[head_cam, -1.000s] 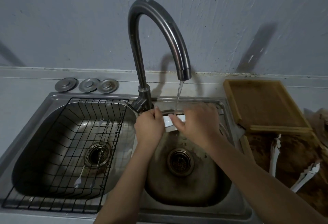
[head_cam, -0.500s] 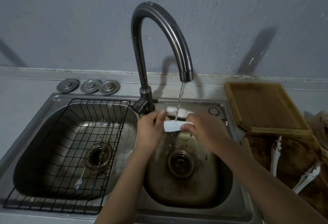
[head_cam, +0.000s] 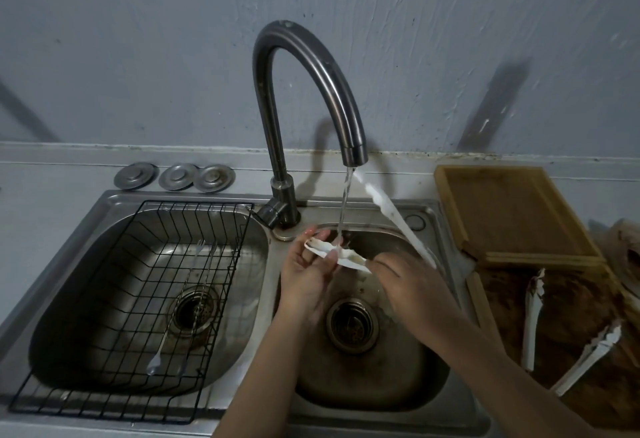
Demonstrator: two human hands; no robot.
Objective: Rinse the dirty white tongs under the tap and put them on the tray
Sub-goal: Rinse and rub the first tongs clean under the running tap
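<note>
1. The sink (head_cam: 446,413) lies under both your hands, and the tap (head_cam: 308,91) arches above them with water falling between them.
2. The tray (head_cam: 446,195) sits beyond your right hand (head_cam: 412,285), on the surface beside the sink; I see no tongs on it yet.
3. More white tongs (head_cam: 531,316) lie on a brown-stained patch to the right of your right hand, well apart from it, so by my reading more rinsing may be left.
4. A wire rack (head_cam: 138,299) sits over the basin to the left of your left hand (head_cam: 308,274).
5. Your right hand is closed round the near end of the tongs (head_cam: 391,215). One arm rises past the stream toward the spout; the other lies across to your left hand, whose fingers and thumb pinch its tip.
6. The stream strikes that lower arm, which shows brown marks. I judge the rinse mid-way, with the placing on the tray still to do.
</note>
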